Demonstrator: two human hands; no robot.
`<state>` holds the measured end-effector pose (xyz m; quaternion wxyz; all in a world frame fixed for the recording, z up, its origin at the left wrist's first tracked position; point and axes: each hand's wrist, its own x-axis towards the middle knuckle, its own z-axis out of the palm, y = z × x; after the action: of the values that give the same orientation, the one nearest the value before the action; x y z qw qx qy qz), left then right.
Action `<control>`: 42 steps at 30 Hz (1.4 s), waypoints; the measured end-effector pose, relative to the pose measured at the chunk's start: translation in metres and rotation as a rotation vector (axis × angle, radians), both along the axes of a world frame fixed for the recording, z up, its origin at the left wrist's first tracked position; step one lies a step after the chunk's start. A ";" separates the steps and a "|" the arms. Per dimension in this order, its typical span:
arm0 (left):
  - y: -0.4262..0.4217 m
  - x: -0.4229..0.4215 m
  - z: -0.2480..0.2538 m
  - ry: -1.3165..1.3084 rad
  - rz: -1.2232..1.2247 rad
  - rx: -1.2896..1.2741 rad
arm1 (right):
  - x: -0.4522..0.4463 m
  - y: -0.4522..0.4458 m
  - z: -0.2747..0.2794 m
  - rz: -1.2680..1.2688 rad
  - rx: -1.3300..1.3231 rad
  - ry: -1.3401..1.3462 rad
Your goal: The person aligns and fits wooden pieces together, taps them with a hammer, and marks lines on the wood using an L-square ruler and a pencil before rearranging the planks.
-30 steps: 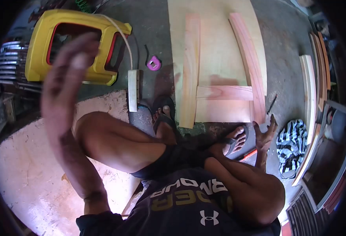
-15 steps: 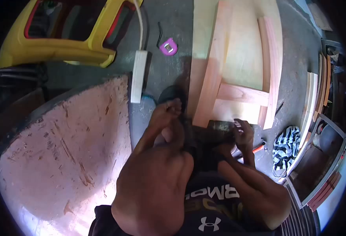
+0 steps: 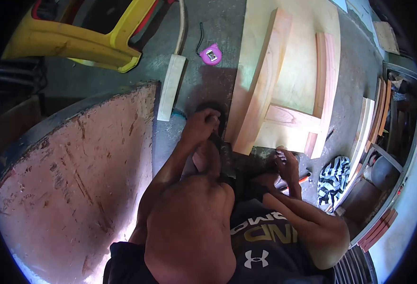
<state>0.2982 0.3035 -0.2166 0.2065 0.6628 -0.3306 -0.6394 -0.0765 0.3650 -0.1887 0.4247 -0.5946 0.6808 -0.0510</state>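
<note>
My left hand (image 3: 202, 125) is closed with its fingers curled, above my raised knee and near my dark footwear. What it holds, if anything, is hidden. My right hand (image 3: 287, 164) is also closed, fingers bent in, just below the near edge of a plywood sheet (image 3: 303, 19). I cannot make out anything in its fingers. On the sheet lie a long wooden plank (image 3: 260, 90), a short crosspiece (image 3: 291, 117) and a narrower upright piece (image 3: 329, 80), set out like a frame. Beside my right wrist a tool with an orange-red part (image 3: 304, 179) lies partly hidden.
A purple tape measure (image 3: 211, 55) and a white power strip (image 3: 171, 87) lie on the floor ahead. To the left are a worn curved panel (image 3: 76, 175) and a yellow plastic chair (image 3: 80, 52). A black-and-white cloth (image 3: 334, 180) and stacked wood strips (image 3: 362, 128) sit right.
The head view has shifted a little. My left hand has turned, with the fingers curled further in. My right hand has drawn slightly back from the sheet. The wooden pieces keep their arrangement.
</note>
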 end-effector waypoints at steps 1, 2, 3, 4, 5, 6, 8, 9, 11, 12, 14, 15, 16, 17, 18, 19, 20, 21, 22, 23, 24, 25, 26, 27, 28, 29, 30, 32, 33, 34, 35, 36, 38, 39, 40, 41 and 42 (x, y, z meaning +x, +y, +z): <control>-0.009 -0.005 0.003 0.008 -0.010 -0.004 | 0.000 0.001 0.002 -0.051 0.014 -0.043; -0.019 -0.011 0.006 -0.085 -0.089 -0.084 | -0.001 0.003 0.004 -0.063 0.010 -0.037; -0.029 -0.016 0.012 -0.178 -0.171 -0.164 | 0.000 0.003 0.011 -0.064 -0.004 -0.024; -0.039 -0.022 0.012 -0.171 -0.189 -0.171 | 0.000 0.005 0.015 -0.069 -0.021 -0.010; -0.049 -0.030 0.011 -0.169 -0.209 -0.242 | -0.001 0.010 0.017 -0.095 -0.028 -0.001; -0.060 -0.038 0.011 -0.160 -0.235 -0.316 | -0.004 0.017 0.021 -0.165 -0.024 -0.039; -0.086 -0.050 0.018 -0.149 -0.302 -0.338 | -0.011 0.034 0.032 -0.287 -0.032 -0.051; -0.097 -0.056 0.024 -0.160 -0.340 -0.345 | -0.014 0.045 0.039 -0.349 -0.028 -0.055; -0.112 -0.064 0.041 -0.307 -0.452 -0.438 | -0.017 0.061 0.063 -0.464 0.019 -0.032; -0.118 -0.067 0.045 -0.485 -0.499 -0.537 | -0.022 0.072 0.067 -0.567 -0.007 -0.066; -0.125 -0.073 0.057 -0.549 -0.590 -0.557 | -0.041 0.100 0.062 -0.829 -0.034 -0.235; -0.126 -0.076 0.062 -0.644 -0.630 -0.558 | -0.040 0.104 0.069 -0.862 -0.070 -0.143; -0.125 -0.079 0.067 -0.641 -0.669 -0.567 | -0.035 0.107 0.074 -0.897 -0.073 -0.025; -0.121 -0.081 0.073 -0.625 -0.732 -0.622 | -0.029 0.118 0.069 -0.912 -0.057 -0.005; -0.116 -0.084 0.076 -0.609 -0.789 -0.679 | -0.024 0.128 0.061 -0.920 -0.044 0.014; -0.110 -0.090 0.078 -0.611 -0.810 -0.690 | -0.017 0.140 0.048 -0.914 0.000 -0.037; -0.100 -0.094 0.078 -0.611 -0.881 -0.730 | -0.007 0.146 0.037 -0.903 0.042 -0.091; -0.089 -0.095 0.079 -0.613 -0.964 -0.758 | 0.003 0.154 0.027 -0.802 0.037 -0.044; -0.081 -0.095 0.079 -0.623 -0.995 -0.751 | 0.010 0.161 0.014 -0.710 0.011 -0.059; -0.076 -0.097 0.078 -0.641 -1.058 -0.744 | 0.006 0.166 0.004 -0.757 0.045 -0.106; -0.070 -0.099 0.077 -0.659 -1.117 -0.732 | 0.000 0.171 -0.004 -0.799 0.081 -0.154; -0.065 -0.101 0.078 -0.686 -1.148 -0.677 | -0.006 0.168 -0.006 -0.885 0.119 -0.233; -0.060 -0.102 0.079 -0.714 -1.181 -0.621 | -0.012 0.162 -0.006 -0.971 0.156 -0.315; -0.057 -0.106 0.083 -0.745 -1.177 -0.563 | -0.016 0.157 -0.008 -0.905 0.131 -0.229; -0.055 -0.112 0.086 -0.776 -1.164 -0.508 | -0.019 0.153 -0.012 -0.902 0.128 -0.250; -0.052 -0.115 0.085 -0.799 -1.165 -0.506 | -0.021 0.149 -0.015 -0.899 0.114 -0.233; -0.047 -0.116 0.081 -0.824 -1.137 -0.496 | -0.022 0.147 -0.017 -0.898 0.105 -0.218; -0.045 -0.121 0.074 -0.855 -1.134 -0.510 | -0.028 0.143 -0.026 -0.971 0.153 -0.303; -0.046 -0.119 0.072 -0.839 -1.116 -0.505 | -0.028 0.148 -0.027 -1.056 0.209 -0.362; -0.047 -0.118 0.069 -0.804 -1.109 -0.504 | -0.023 0.161 -0.042 -1.044 0.133 -0.425; -0.046 -0.117 0.066 -0.823 -1.130 -0.573 | -0.026 0.171 -0.057 -1.034 0.033 -0.461; -0.044 -0.115 0.063 -0.826 -1.145 -0.653 | -0.024 0.159 -0.040 -1.008 -0.022 -0.340; -0.047 -0.120 0.062 -0.887 -1.216 -0.607 | -0.024 0.154 -0.030 -1.074 0.069 -0.381; -0.046 -0.125 0.067 -0.888 -1.201 -0.565 | -0.022 0.163 -0.045 -0.988 -0.096 -0.270; -0.047 -0.130 0.073 -0.903 -1.182 -0.512 | -0.025 0.163 -0.041 -1.026 -0.112 -0.250; -0.047 -0.134 0.078 -0.893 -1.206 -0.537 | -0.024 0.162 -0.037 -1.059 -0.086 -0.334; -0.047 -0.137 0.083 -0.927 -1.246 -0.546 | -0.026 0.159 -0.032 -1.079 -0.063 -0.426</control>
<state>0.1608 0.2562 -0.1336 -0.1899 0.4807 -0.8335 -0.1950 -0.1023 0.5237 -0.2204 0.4482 -0.1524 0.7852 -0.3992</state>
